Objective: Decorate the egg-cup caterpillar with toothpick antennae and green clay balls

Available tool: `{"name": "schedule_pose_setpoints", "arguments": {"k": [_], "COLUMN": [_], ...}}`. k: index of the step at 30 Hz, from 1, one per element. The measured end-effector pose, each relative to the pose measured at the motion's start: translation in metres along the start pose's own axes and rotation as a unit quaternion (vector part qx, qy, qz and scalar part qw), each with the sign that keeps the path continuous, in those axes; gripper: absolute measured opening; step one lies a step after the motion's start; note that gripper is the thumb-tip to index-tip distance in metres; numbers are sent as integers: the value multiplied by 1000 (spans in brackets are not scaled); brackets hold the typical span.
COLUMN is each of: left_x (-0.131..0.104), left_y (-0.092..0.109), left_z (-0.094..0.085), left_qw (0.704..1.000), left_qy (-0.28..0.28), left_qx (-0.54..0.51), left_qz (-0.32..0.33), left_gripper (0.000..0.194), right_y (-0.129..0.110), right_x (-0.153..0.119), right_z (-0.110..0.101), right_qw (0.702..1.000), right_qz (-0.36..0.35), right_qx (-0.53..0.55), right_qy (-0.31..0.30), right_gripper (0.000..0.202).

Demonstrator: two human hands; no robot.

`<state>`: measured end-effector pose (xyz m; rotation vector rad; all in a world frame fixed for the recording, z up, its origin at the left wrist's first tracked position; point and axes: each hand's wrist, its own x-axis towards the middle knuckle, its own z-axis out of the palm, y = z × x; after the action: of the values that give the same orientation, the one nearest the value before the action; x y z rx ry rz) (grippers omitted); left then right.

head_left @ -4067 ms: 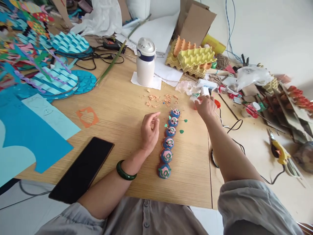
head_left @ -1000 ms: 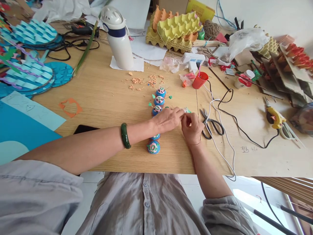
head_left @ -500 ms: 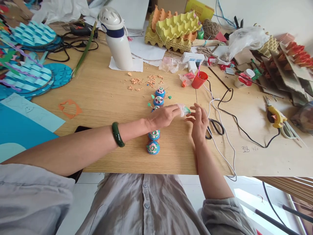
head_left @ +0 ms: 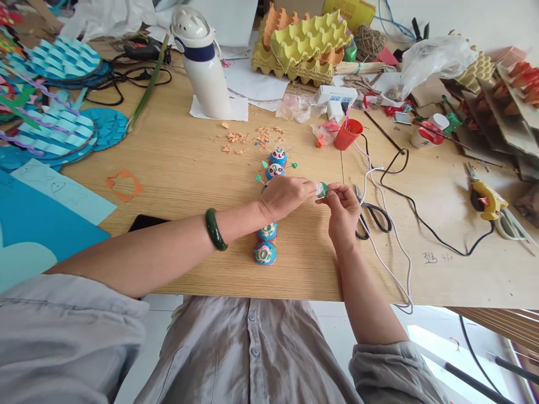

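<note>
Over the row of blue domed pieces, my left hand (head_left: pixel 288 196) grips a small clear plastic bag with green material inside. The green end of the bag (head_left: pixel 322 189) sticks out to the right, where the fingertips of my right hand (head_left: pixel 343 210) pinch it. Several blue domes (head_left: pixel 265 253) with pink and green decoration stand in a line on the table; my left hand and wrist hide the middle ones. Small green balls on sticks (head_left: pixel 294 165) project from the upper domes.
Black-handled scissors (head_left: pixel 377 216) lie right of my right hand, among white and black cables. Further back stand a red cup (head_left: pixel 348 134), a white flask (head_left: pixel 206 78) and egg trays (head_left: pixel 303 47). A yellow glue gun (head_left: pixel 488 199) lies at the right, orange shavings (head_left: pixel 238 137) behind the domes.
The fingers of my right hand have closed on the green end of the bag, where they were apart before. The view has shifted slightly, and the scissors show more.
</note>
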<state>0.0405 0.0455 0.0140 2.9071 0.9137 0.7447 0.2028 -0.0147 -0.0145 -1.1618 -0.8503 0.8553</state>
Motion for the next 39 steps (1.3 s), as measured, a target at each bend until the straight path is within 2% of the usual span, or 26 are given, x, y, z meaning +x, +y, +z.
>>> {"name": "schedule_pose_setpoints", "arguments": {"k": [3, 7, 11, 14, 18, 23, 25, 26, 28, 30, 32, 33, 36, 39], "left_x": [4, 6, 7, 6, 8, 16, 18, 19, 21, 23, 25, 25, 23, 19], "left_y": [6, 11, 12, 13, 12, 8, 9, 10, 12, 13, 14, 15, 17, 22], "left_z": [2, 3, 1, -1, -1, -5, -10, -13, -19, -24, -30, -32, -39, -46], "left_qw": [999, 994, 985, 983, 980, 957, 935, 915, 853, 775, 709, 685, 651, 656], "left_qy": [17, 30, 9, -3, 9, 54, 60, 57, 48, 46, 51, 52, 38, 18], "left_qx": [-25, -100, -145, -155, -161, -247, -311, -354, -451, -538, -602, -624, -654, -647], "left_qz": [-12, -40, -88, -93, -112, -138, -160, -186, -260, -328, -364, -372, -385, -387], "left_gripper": [26, 25, 23, 20, 17, 15, 16, 16, 18, 21, 22, 20, 13, 12], "right_y": [0, -1, -2, -2, -2, 5, 8, 9, 11, 13, 13, 13, 12, 10], "right_x": [3, 5, 5, 4, 4, 7, 9, 10, 12, 14, 15, 15, 15, 15], "right_z": [-3, -6, -6, -6, -7, -8, -10, -12, -15, -18, -19, -20, -20, -20], "right_qw": [997, 986, 991, 995, 994, 998, 998, 998, 997, 997, 997, 997, 996, 992], "right_qz": [62, 145, 111, 72, 58, 48, 61, 65, 69, 71, 76, 78, 88, 113], "right_qx": [43, 69, 58, 30, 20, -5, -12, -16, -25, -29, -23, -16, 15, 59], "right_qy": [4, -45, -42, -54, -87, -30, -11, -3, 11, 18, 20, 18, -1, -18], "right_gripper": [19, 26, 15, 16, 18, 10, 9, 13, 21, 25, 24, 24, 23, 24]}}
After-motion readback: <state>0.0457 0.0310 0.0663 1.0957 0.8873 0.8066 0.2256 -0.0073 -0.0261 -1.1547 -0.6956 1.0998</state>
